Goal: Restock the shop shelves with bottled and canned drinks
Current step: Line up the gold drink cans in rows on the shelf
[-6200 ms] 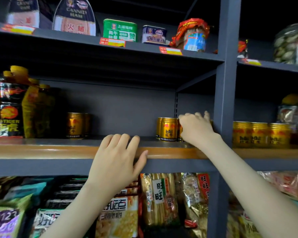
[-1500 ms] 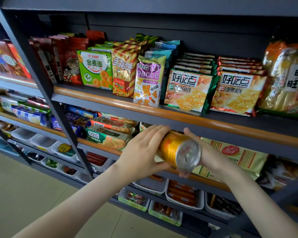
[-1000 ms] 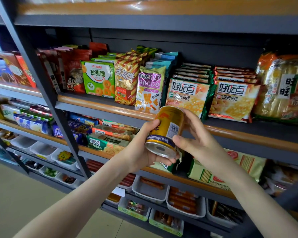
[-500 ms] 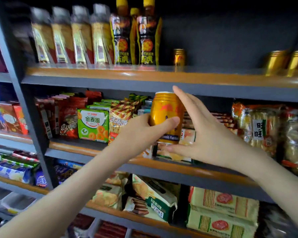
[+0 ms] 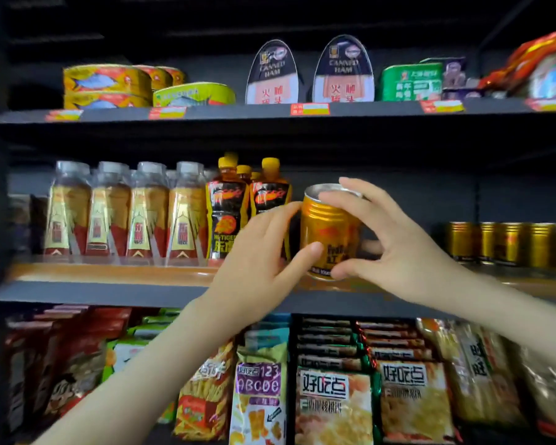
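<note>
At the shelf, the left hand and right hand grip a can upright, likely to stand it steadily.

Glossy gold metal can, clear plastic bottles, shiny foil snack packets, matt grey shelf

Our gold can has a silver top and a red mark on the front. Left of it we see dark bottles with black-and-orange labels and yellow caps, then clear bottles labelled gold and red. Right of it, a gold row of cans. Above it, black-and-pink ham tins plus a green tin. Below, a purple-and-white snack bag.
</note>
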